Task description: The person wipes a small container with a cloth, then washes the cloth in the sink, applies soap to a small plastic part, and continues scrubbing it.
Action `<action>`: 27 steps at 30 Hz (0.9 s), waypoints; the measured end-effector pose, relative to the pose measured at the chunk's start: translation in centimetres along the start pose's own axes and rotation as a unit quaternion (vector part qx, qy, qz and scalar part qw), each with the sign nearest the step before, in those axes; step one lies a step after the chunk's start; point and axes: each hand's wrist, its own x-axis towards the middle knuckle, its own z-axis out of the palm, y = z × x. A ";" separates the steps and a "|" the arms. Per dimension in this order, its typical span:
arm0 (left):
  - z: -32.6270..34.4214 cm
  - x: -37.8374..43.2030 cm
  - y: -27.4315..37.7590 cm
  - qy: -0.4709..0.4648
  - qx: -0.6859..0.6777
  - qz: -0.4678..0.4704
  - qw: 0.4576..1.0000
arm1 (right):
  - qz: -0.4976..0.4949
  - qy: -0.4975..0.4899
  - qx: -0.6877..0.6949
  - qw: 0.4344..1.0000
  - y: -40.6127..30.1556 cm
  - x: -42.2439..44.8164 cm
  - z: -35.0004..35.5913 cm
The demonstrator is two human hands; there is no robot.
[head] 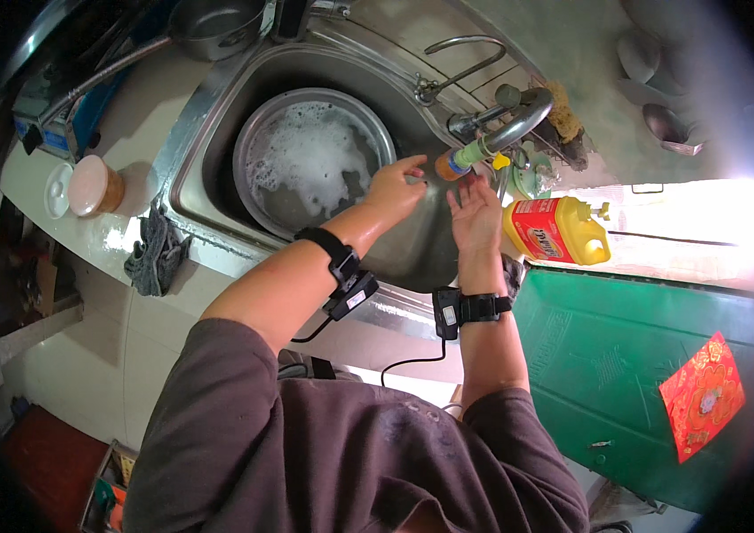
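Observation:
A stainless steel sink [410, 246] lies before me with a round metal basin [241, 166] in it. White suds [310, 153] float on the water in the basin. Past the basin's right rim is my left hand [398, 188], its fingers loosely curled with a gap at the thumb and nothing seen in them. My right hand [477, 210] is palm up, fingers spread and empty, just below and right of the outlet of the curved faucet [520, 130]. I cannot make out running water. Both wrists wear black straps with small wired boxes.
A yellow detergent jug [553, 230] stands right of the sink, near a green panel [590, 346] bearing a red envelope [707, 400]. A thinner tap [463, 43] rises behind. Leftward are a dark cloth [157, 253], a lidded container [94, 186] and a long-handled pan [217, 26].

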 end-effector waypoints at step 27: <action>-1.4 -0.3 1.9 0.031 0.030 -0.020 0.999 | 0.102 0.132 0.182 0.969 2.5 1.8 -2.0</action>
